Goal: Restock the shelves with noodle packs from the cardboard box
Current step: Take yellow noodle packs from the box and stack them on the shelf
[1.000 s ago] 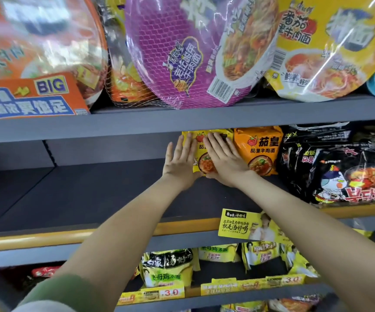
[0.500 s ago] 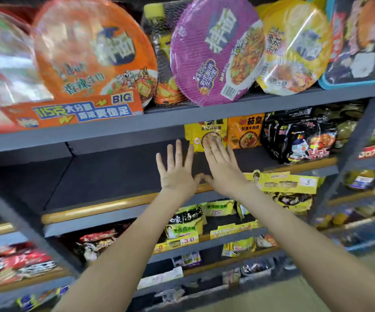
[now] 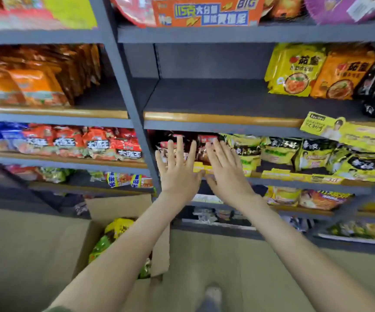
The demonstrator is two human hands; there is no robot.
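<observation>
The noodle packs (image 3: 118,228) lie in the open cardboard box (image 3: 119,207) on the floor, under the left forearm. On the shelf (image 3: 204,95) above, a yellow pack (image 3: 294,70) and an orange pack (image 3: 342,75) stand upright, touching, near its right end toward the back edge. The left hand (image 3: 177,172) and right hand (image 3: 227,170) are raised side by side before the front edge of the lower shelf (image 3: 294,183). Fingers are straight and spread, holding nothing, thumbs close together.

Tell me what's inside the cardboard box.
Yellow and green noodle packs show inside the cardboard box. The left forearm and a flap cover the rest, so the count is unclear.
</observation>
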